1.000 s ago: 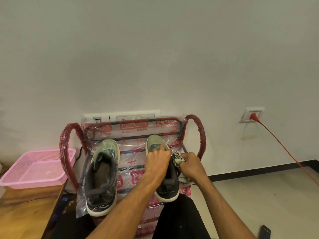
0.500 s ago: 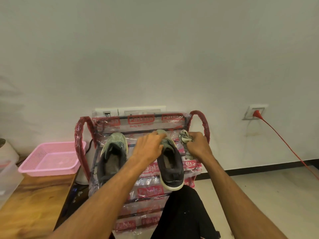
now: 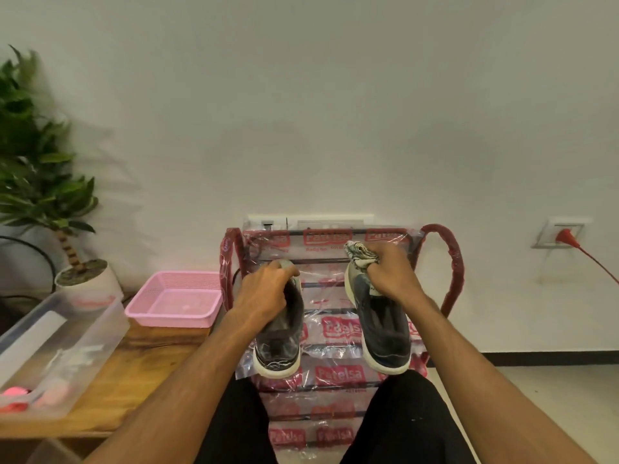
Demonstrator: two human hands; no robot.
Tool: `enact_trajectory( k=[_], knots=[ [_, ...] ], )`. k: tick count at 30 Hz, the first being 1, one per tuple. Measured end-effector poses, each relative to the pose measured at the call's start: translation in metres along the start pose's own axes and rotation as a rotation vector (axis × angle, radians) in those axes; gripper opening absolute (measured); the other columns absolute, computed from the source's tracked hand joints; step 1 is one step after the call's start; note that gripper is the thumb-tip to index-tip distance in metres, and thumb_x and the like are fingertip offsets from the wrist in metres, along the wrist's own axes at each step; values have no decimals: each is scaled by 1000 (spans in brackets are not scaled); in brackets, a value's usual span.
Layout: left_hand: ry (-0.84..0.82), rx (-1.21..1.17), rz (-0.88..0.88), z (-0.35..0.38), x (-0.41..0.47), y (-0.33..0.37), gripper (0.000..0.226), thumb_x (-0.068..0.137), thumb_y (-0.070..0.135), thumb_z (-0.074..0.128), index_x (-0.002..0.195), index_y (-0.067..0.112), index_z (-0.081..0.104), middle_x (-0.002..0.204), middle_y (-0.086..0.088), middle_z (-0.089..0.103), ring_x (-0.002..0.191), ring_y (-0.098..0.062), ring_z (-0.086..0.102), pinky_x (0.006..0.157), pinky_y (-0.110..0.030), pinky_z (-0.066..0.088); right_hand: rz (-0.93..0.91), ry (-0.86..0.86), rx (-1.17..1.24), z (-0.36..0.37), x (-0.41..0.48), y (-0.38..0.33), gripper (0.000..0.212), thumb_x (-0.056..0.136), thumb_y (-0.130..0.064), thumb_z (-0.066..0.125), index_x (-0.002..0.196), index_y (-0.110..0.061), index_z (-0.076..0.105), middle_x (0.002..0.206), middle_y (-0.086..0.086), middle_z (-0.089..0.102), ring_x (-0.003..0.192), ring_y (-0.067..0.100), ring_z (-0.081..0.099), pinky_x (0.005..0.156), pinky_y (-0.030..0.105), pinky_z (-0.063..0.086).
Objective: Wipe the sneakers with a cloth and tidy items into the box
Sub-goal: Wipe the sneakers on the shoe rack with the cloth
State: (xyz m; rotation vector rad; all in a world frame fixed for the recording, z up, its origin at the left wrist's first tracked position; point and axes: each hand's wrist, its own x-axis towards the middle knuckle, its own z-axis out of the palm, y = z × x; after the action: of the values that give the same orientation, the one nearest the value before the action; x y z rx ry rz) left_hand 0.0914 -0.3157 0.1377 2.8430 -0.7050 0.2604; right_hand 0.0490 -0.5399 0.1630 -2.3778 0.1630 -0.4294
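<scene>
My left hand [image 3: 264, 291] grips the left sneaker [image 3: 279, 336] at its toe end, fingers curled over the front. My right hand [image 3: 397, 277] is bunched round the cloth [image 3: 359, 254] and holds it against the front of the right sneaker [image 3: 385, 329]. Both sneakers are on the top shelf of the plastic-wrapped rack [image 3: 453, 262], heels toward me, one toward its left edge and the other toward its right, well apart. Left of the rack stands the bench [image 3: 140, 373]. A pink basket [image 3: 170, 321] sits at its far right corner, just beside the rack, and the clear box [image 3: 100, 333] lies toward its left edge. A potted plant [image 3: 40, 182] stands behind the box.
</scene>
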Motion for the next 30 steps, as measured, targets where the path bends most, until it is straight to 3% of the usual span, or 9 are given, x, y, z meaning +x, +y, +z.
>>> enact_trajectory(
  k=[7, 10, 12, 14, 17, 20, 26, 30],
  knots=[
    [-75, -29, 3, 17, -1, -24, 60, 83, 8, 62, 134, 33, 45, 141, -3, 44, 125, -28, 45, 97, -51, 44, -80, -28, 64, 26, -4, -9, 28, 89, 1, 54, 104, -15, 71, 92, 0, 70, 78, 11, 61, 72, 37, 54],
    [-72, -40, 7, 23, 0, -22, 53, 83, 5, 62, 127, 29, 47, 134, -3, 48, 119, -27, 51, 89, -43, 49, -75, -45, 107, 37, -6, -10, 33, 86, 4, 54, 103, -18, 71, 87, -5, 69, 75, 11, 61, 65, 35, 52],
    [-83, -10, 3, 26, 1, -18, 54, 83, 6, 63, 129, 28, 46, 131, -3, 51, 116, -27, 53, 83, -40, 51, -75, -60, 115, 43, -10, -10, 32, 83, 6, 52, 89, -20, 69, 72, -9, 64, 62, 9, 54, 54, 29, 42],
    [-80, 15, -3, 29, 2, -15, 55, 85, 10, 65, 132, 28, 43, 130, -4, 53, 115, -27, 53, 82, -39, 48, -89, -74, 112, 48, -13, -9, 30, 80, 6, 51, 81, -20, 67, 65, -9, 60, 58, 11, 51, 52, 27, 36],
    [-73, 42, 5, 32, 3, -14, 66, 87, 10, 63, 141, 33, 34, 130, -6, 52, 116, -27, 52, 82, -38, 48, -83, -98, 103, 56, -16, -6, 23, 82, 2, 53, 84, -15, 67, 68, -2, 64, 64, 23, 58, 55, 36, 43],
    [-95, 132, 54, 34, 6, -13, 74, 89, 8, 60, 147, 39, 26, 128, -5, 51, 118, -25, 51, 81, -36, 48, -64, -112, 84, 63, -19, -3, 24, 82, 1, 53, 85, -16, 69, 69, -3, 66, 65, 21, 60, 57, 40, 49],
    [-25, 83, 70, 39, 9, -13, 40, 93, 12, 53, 129, 30, 54, 124, -2, 57, 113, -24, 55, 82, -36, 47, -2, -139, 67, 75, -24, 4, 25, 76, 1, 49, 84, -18, 64, 70, -4, 66, 67, 20, 61, 62, 43, 54],
    [133, -112, 20, 42, 3, -18, 38, 87, 3, 55, 112, 28, 67, 116, 5, 65, 105, -20, 61, 82, -35, 50, 33, -137, 95, 79, -26, 8, 24, 78, -2, 51, 85, -19, 65, 72, -4, 67, 68, 19, 62, 63, 43, 54]
  ],
)
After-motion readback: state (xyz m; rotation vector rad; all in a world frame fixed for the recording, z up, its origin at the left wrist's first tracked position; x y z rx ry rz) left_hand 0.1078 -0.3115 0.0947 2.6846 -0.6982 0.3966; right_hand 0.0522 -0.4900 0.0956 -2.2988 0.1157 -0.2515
